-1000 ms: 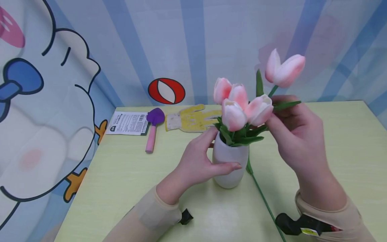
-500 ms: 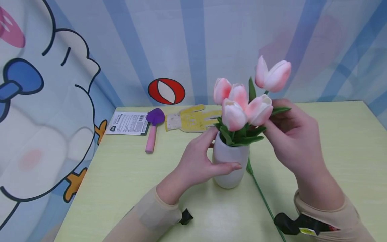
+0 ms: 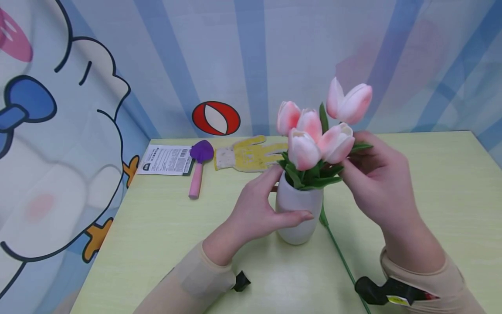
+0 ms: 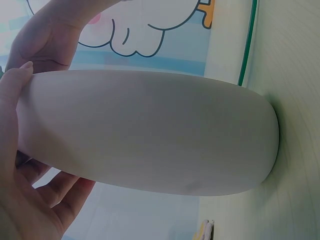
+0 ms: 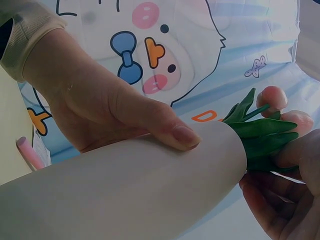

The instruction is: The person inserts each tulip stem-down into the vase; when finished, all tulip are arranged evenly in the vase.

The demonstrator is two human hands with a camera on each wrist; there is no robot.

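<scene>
A white vase point(image 3: 300, 198) stands upright on the table with several pink-and-white artificial tulips point(image 3: 303, 150) in it. My left hand point(image 3: 256, 207) grips the vase around its upper body, thumb across the near side. To the right of the mouth, my right hand point(image 3: 382, 185) pinches another tulip point(image 3: 350, 104) low on its stem; its bloom stands higher than the others. In the right wrist view, the right fingers point(image 5: 292, 200) are right at the rim beside green leaves point(image 5: 265, 132). The lower end of the held stem is hidden behind the blooms and the vase.
A loose green stem point(image 3: 341, 250) lies on the table right of the vase, running toward the front edge. Behind are a yellow work glove point(image 3: 251, 155), a small shovel point(image 3: 197, 174) with purple blade and pink handle, and a printed packet point(image 3: 166, 160).
My right hand has moved left and slightly down, bringing the held tulip closer to the bunch and lower. The left hand and the vase have stayed still.
</scene>
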